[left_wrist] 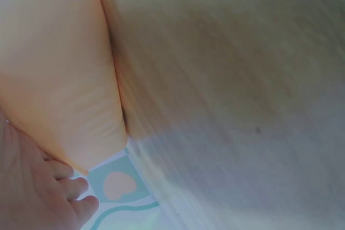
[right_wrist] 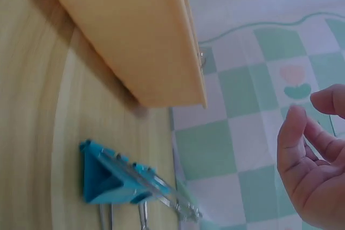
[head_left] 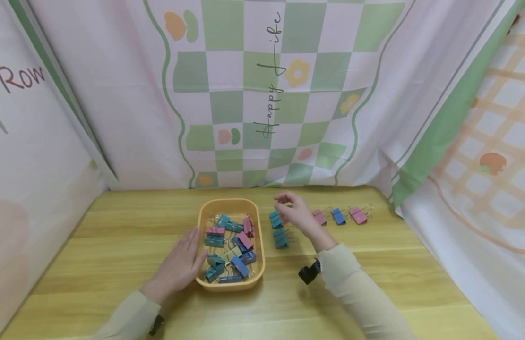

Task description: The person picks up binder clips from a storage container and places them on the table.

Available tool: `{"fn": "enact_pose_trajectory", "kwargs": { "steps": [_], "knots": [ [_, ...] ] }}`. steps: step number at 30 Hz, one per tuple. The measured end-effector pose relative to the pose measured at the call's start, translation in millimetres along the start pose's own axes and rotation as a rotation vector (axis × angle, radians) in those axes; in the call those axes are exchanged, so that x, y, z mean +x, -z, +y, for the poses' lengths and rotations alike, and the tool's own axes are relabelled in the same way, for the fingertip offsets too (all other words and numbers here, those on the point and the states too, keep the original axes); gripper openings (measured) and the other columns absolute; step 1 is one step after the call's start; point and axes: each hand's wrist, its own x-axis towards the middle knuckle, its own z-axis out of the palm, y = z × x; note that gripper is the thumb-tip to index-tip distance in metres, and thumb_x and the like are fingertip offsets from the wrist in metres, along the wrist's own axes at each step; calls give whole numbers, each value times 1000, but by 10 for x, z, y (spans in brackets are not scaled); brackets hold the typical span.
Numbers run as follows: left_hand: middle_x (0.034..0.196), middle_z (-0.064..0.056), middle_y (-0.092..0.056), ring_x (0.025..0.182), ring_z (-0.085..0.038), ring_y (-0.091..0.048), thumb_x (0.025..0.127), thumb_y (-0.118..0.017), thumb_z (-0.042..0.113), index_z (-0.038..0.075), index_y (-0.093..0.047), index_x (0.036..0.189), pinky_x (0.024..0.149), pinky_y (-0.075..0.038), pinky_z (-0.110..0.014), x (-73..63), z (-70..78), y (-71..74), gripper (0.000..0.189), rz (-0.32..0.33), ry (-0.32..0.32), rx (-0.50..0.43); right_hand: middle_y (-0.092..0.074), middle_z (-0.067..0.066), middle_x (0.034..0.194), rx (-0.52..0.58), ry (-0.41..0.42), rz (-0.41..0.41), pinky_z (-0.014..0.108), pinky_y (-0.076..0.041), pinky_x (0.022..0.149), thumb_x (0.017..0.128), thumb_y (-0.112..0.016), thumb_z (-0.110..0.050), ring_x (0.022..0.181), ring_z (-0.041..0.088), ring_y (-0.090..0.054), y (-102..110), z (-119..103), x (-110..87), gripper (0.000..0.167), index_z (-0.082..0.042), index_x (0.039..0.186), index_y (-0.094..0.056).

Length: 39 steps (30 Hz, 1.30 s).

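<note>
**two teal clips right by an empty right hand**

so the upper teal clip [head_left: 275, 219] sits on the table just beside the right hand [head_left: 297, 215], and the lower teal clip [head_left: 281, 239] is right in front of it, on the person's side. the right wrist view shows a gap between hand and clips, so no contact. fingers are loosely curled, thumb and index tips apart, nothing in the grip.

both clips are glossy teal wedges, kinda triangular from the side, with thin silver wire handles sticking out to the right.

past the hand on the right there's a row: a pink clip [head_left: 319, 217], a blue clip [head_left: 338, 216] and another pink clip [head_left: 358, 215], same wire handles.

left of the teal pair is a yellow-orange tray [head_left: 228, 286], smooth walls, rounded corners, holding a jumble of teal, blue and pink clips plus a yellow-green one. the left hand [head_left: 181, 259] rests along its left side, fingers pretty much straight, not gripping anything.

everything's on a table [head_left: 117, 245] with streaky wood grain, and behind it hangs a creased cloth [head_left: 262, 163] with green and white checks.
</note>
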Motion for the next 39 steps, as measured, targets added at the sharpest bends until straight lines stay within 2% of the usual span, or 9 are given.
{"fn": "enact_pose_trajectory", "kwargs": {
  "steps": [11,18,24,27,33,39],
  "knots": [
    [147,-23,-14,133,-38,-19,99,-36,33,-9,-17,142,107,-18,-47,1,5,-1,63,-3,0,5,-55,16,108,-50,-29,-102,46,-54,68,90,-57,-6,76,25,-60,-334,-48,138,28,2,116,-52],
    [148,-22,-14,133,-38,-19,99,-35,34,-7,-17,143,107,-18,-48,3,0,-12,63,-2,9,-1,-54,20,112,-102,-33,-159,36,-55,62,87,-60,-3,81,28,-61,-515,6,220,33,6,118,-51],
    [148,-22,-14,134,-38,-19,99,-36,34,-7,-17,143,107,-18,-48,6,-5,-18,63,-2,11,-3,-54,17,116,-167,-115,-191,31,-53,53,85,-60,-3,68,26,-59,-615,-16,249,37,2,121,-52],
    [148,-22,-13,134,-37,-18,99,-36,34,-7,-16,143,107,-17,-48,9,-9,-22,63,-6,12,-5,-55,17,117,-204,-134,-203,30,-52,52,84,-63,-6,66,25,-59,-638,-36,253,40,1,122,-52],
    [148,-21,-12,134,-37,-17,99,-35,34,-7,-16,143,107,-17,-48,10,0,-10,63,-12,18,-6,-59,20,108,-284,-119,-231,28,-51,49,85,-63,-5,65,25,-59,-683,-92,258,37,4,120,-54],
    [148,-22,-13,134,-38,-18,99,-36,34,-7,-16,143,107,-18,-48,9,0,-9,63,-10,17,-4,-60,11,91,-322,-158,-244,28,-50,47,86,-59,-3,62,23,-58,-724,-114,249,30,5,115,-58]
  ]
}}
